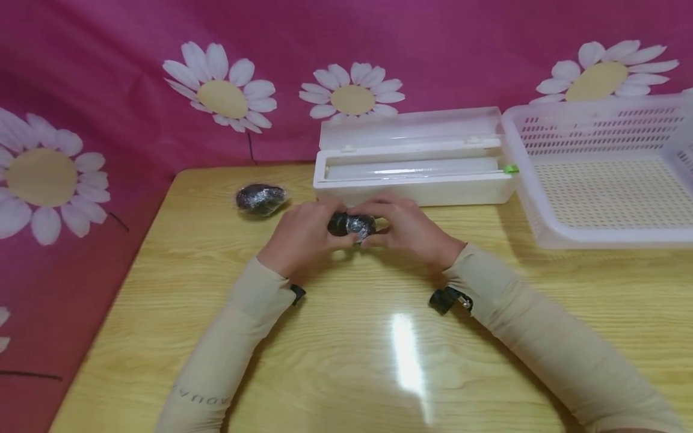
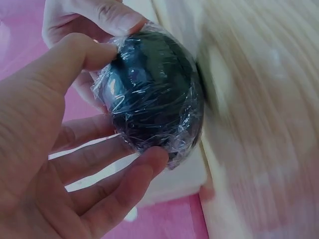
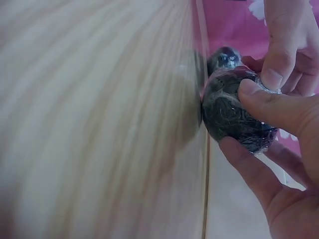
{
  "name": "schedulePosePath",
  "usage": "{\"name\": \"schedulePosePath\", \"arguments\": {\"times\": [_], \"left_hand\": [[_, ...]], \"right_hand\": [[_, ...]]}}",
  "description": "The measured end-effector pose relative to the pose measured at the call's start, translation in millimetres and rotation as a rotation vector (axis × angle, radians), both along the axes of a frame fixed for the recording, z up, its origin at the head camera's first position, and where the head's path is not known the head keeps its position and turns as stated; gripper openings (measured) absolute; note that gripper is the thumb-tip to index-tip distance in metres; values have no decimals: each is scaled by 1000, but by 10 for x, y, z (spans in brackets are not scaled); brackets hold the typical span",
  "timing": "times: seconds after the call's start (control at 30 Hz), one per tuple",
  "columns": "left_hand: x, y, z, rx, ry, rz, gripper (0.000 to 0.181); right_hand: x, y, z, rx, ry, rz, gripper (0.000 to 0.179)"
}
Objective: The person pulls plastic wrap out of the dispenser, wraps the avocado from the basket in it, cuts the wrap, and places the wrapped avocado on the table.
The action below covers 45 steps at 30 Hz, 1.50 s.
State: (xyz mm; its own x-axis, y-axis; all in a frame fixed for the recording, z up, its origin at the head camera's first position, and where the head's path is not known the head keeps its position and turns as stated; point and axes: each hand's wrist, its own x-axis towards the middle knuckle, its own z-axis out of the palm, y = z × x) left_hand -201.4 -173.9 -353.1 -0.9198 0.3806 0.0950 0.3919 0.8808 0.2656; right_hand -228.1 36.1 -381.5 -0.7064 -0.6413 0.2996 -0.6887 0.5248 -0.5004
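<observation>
A dark avocado (image 1: 361, 225) in clear plastic film is held between both hands, low over the wooden table. My left hand (image 1: 305, 234) has its thumb and fingers curled about one end. From the other side my right hand (image 1: 414, 228) grips it with thumb and fingertips. The film looks crinkled and shiny around the avocado (image 2: 154, 84) in the left wrist view. In the right wrist view, the avocado (image 3: 234, 107) appears to touch the tabletop. A second film-wrapped avocado (image 1: 261, 199) lies on the table, left of my left hand.
Behind the hands stands a white cling film box (image 1: 411, 193), its lid raised, with a roll of film (image 1: 411, 168) inside. A white perforated basket (image 1: 612, 236) is at the right. A pink flowered cloth (image 1: 433, 54) hangs along the table's back and left edges.
</observation>
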Motion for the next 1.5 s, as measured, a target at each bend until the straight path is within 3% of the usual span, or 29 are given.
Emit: {"name": "schedulePosePath", "arguments": {"times": [0.3, 0.63, 0.87, 1.23, 1.5], "left_hand": [[51, -273, 47, 20, -60, 34, 47], [102, -582, 113, -31, -68, 85, 45], [107, -793, 181, -46, -127, 143, 51], [81, -1080, 251, -69, -154, 179, 47], [93, -1263, 292, -72, -196, 209, 46]], "right_hand": [[4, -313, 14, 17, -38, 13, 58], [15, -669, 2, 16, -50, 24, 58], [6, -926, -17, 24, -49, 44, 58], [-22, -1235, 43, 46, -90, 95, 61], [-71, -1469, -20, 23, -115, 129, 58]]}}
